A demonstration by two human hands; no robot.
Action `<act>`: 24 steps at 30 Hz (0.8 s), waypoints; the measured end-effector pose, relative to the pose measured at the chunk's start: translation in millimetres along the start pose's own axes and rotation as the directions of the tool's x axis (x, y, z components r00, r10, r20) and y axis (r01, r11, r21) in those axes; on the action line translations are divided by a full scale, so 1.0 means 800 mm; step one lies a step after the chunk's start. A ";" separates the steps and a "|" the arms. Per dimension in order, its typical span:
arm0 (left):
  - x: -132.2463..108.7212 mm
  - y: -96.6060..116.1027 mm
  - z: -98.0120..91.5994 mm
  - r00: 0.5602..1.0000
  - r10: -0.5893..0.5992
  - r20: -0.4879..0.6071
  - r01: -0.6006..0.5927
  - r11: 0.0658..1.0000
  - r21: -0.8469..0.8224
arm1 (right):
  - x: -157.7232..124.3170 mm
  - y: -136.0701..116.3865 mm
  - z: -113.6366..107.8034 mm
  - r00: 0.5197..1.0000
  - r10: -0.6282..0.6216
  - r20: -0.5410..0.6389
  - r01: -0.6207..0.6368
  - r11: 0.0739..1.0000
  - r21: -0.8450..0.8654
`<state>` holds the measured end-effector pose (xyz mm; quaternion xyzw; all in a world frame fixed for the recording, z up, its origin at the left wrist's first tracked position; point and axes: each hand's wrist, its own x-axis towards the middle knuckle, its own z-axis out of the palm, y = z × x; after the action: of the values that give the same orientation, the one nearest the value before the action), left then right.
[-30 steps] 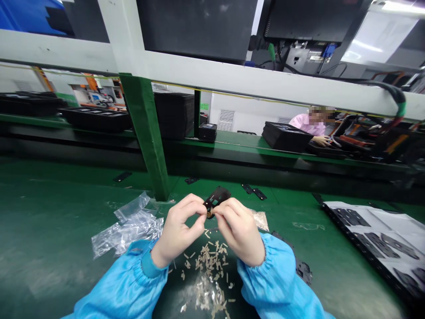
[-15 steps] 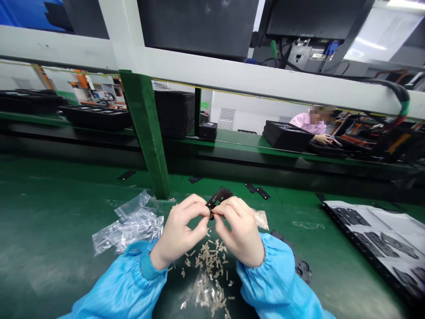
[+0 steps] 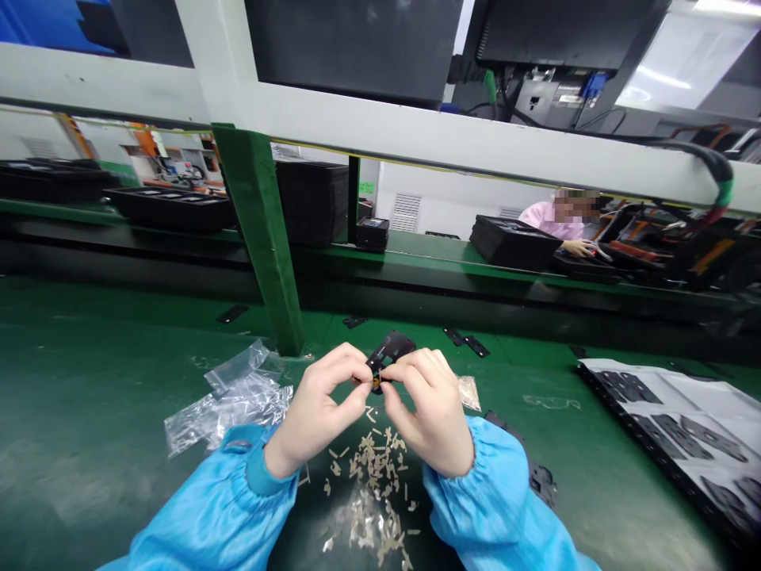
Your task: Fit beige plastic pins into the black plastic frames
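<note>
A thin black plastic part with cut-outs is held up in front of me, tilted, above the green bench. My left hand pinches its lower left edge between thumb and fingers. At its lower end, my right hand is closed in a pinch, its fingertips close to the left ones. Whatever sits in that right pinch is too small to make out. Between the fingertips shows a small yellowish spot. Many small beige strips lie scattered on the bench below the hands.
Crumpled clear plastic bags lie left, a small bag of beige pieces right. Beside my right sleeve are dark plastic parts. A white tray holds black parts. A green post rises ahead; beyond sits a person in pink.
The fingertips have parted slightly, my left hand moving a little left, and more of the yellowish spot shows. The small black pieces at the back of the bench have shifted slightly right.
</note>
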<state>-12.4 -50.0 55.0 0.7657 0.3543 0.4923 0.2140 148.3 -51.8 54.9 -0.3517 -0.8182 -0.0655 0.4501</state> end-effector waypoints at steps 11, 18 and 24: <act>-0.001 0.002 -0.003 1.000 -0.030 0.006 0.030 0.999 -0.036 | 0.002 -0.002 -0.011 0.993 0.001 -0.119 0.006 0.999 0.054; 0.000 -0.010 -0.006 0.980 -0.177 0.086 0.197 0.900 -0.388 | 0.003 -0.005 -0.016 0.984 -0.159 -0.075 0.162 0.986 0.041; -0.002 -0.006 -0.006 0.946 -0.229 0.230 0.316 0.809 -0.495 | 0.005 -0.006 -0.012 0.964 -0.214 -0.160 0.202 0.975 -0.091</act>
<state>-19.0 -48.2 52.9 0.6557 0.2942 0.4716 0.5110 150.1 -57.2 64.8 -0.2734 -0.8066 -0.1723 0.4950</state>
